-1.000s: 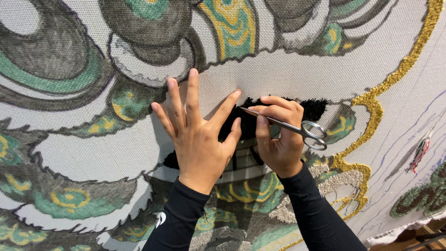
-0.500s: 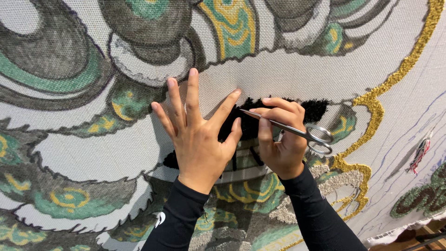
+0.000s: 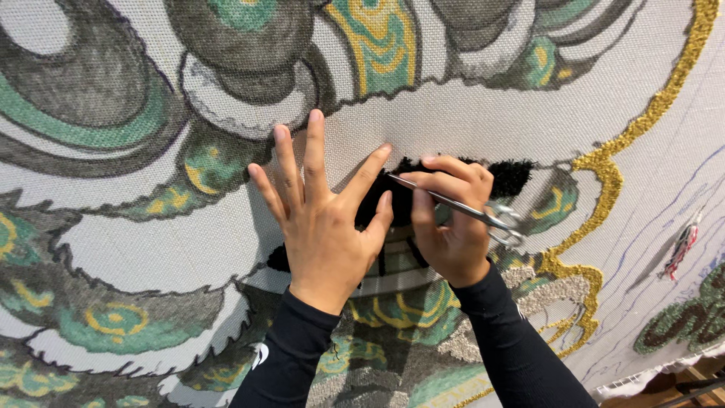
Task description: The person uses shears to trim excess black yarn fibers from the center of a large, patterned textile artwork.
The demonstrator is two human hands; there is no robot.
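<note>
Right now, scissors: small silver scissors (image 3: 461, 210) lie across your right hand (image 3: 451, 227), tips pointing left toward the black tufted patch (image 3: 453, 181), finger loops out to the right; you cannot tell from this view whether the blades are parted.
Right hand: your fingers curl closed around the scissors' shank, knuckles resting on or just over the black pile.
Left hand: your left hand (image 3: 325, 219) presses flat on the canvas with fingers spread wide, holding nothing; its thumb and index finger sit just beside the blade tips.
Black patch: a fluffy dark strip between your two hands, partly hidden under them, near the middle of the cloth.
Backing cloth: a stretched grey mesh cloth (image 3: 468, 113) printed with green, grey and yellow swirls, bare weave touching the pile's upper edge.
Gold border: a tufted gold line (image 3: 604, 162) curves down to the right, near the scissor loops.
Risk to fingers: the tips aim at your left thumb; a slip probably nicks it.
Risk to cloth: angling the tips down likely snips the mesh.
Risk to pile: cutting deep where your hands hide the yarn may leave a hollow.
</note>
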